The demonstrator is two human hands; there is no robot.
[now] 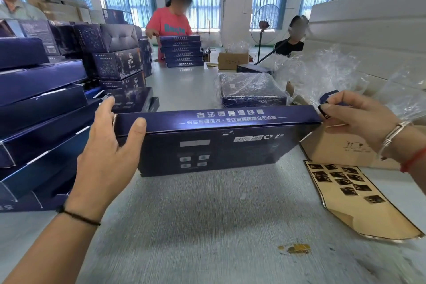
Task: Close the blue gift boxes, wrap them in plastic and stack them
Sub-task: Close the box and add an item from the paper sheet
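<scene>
A brown backing sheet [359, 200] of dark stickers lies flat on the grey worktop [207, 226], beside a cardboard carton [334, 147]. A yellow stain [296, 248] marks the near surface. Farther off stand a person in a red shirt [169, 24], a pedestal fan [265, 24] and blue-curtained windows [191, 0].

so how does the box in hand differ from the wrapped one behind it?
The held box is bare, stands tilted on its edge, gripped by the left hand, with the right hand at its end flap. The wrapped box lies flat in clear plastic, untouched. Both are dark blue gift boxes on the same table.
</scene>
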